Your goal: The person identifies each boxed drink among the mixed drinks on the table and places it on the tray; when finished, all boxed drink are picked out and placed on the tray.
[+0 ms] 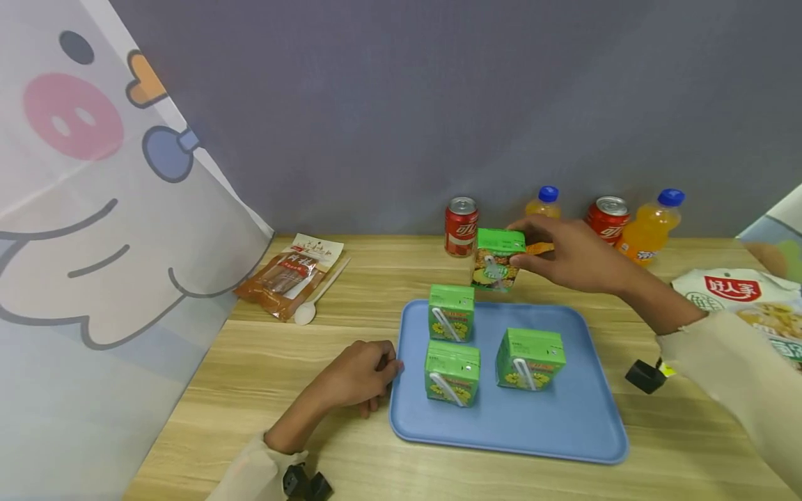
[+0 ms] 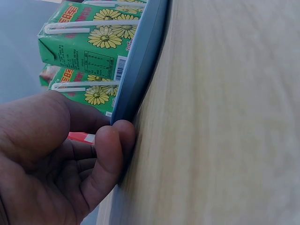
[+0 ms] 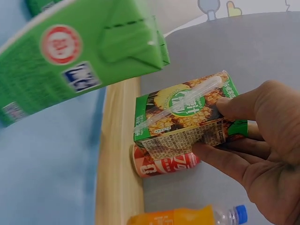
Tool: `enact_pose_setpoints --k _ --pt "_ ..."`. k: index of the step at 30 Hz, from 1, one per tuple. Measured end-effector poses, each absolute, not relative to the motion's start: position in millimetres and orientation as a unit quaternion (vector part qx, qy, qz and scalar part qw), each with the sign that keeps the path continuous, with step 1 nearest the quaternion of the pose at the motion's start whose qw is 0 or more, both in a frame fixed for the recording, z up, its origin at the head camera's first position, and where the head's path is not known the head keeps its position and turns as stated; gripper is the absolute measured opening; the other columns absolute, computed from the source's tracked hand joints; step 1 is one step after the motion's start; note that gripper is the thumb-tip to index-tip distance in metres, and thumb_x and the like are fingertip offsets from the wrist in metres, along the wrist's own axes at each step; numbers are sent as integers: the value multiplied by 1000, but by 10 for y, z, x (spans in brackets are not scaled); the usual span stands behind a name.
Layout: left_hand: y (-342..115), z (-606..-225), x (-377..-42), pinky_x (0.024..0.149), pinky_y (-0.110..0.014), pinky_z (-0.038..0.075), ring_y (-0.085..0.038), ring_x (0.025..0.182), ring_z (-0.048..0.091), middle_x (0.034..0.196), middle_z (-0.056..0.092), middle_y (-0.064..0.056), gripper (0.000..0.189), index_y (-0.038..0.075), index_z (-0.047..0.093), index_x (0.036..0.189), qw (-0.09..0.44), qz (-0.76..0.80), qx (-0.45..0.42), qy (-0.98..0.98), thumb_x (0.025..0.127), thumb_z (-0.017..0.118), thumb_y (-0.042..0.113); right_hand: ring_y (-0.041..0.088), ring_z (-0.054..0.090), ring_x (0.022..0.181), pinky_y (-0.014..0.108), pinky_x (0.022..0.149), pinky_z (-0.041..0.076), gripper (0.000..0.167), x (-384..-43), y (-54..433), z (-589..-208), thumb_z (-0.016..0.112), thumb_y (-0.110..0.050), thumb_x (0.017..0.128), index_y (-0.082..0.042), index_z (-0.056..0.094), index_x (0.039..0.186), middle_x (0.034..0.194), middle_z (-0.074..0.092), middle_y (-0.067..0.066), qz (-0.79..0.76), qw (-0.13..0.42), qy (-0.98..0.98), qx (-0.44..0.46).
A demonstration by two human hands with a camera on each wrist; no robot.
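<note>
My right hand grips a green juice box with a pineapple picture and a straw on its side, held by one end behind the far edge of the tray. In the right wrist view the thumb and fingers pinch this juice box. A blue tray lies on the table and bears three green drink cartons with yellow flowers: one at the back left, one at the front left, one on the right. My left hand pinches the tray's left rim.
Along the back wall stand a red cola can, an orange drink bottle, another can and another bottle. A brown snack packet and a white spoon lie at the left. A white food bag lies at the right.
</note>
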State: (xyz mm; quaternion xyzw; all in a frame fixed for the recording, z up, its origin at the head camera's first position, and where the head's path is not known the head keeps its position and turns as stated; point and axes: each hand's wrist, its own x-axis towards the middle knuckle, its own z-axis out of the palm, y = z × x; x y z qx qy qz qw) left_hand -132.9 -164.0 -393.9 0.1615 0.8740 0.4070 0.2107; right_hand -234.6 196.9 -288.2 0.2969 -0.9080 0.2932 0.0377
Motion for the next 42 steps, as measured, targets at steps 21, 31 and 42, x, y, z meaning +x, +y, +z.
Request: enact_pose_setpoints --k 21,31,42 --pt "-1639 -3960 -1372 36 -39 54 -17 38 59 61 61 -6 25 7 58 83 209 405 167 874 105 56 19 29 67 110 36 78 62 45 -2013 2264 -3278 79 -20 90 -11 57 129 117 68 0 312 -4 -902 299" --pt "-1649 -3941 -1355 37 -39 54 -18 39 59 62 61 -7 25 6 58 83 212 411 164 872 105 56 18 28 67 112 40 81 61 45 -1970 2280 -3390 78 -21 91 -14 56 129 119 66 -3 320 -17 -899 298" --pt "-1637 -3934 -1361 37 -39 54 -19 39 59 62 61 -8 26 6 58 82 212 410 162 872 105 56 18 30 64 117 39 85 60 46 -1957 2292 -3408 73 -27 94 -16 53 134 124 65 -2 329 -36 -900 284"
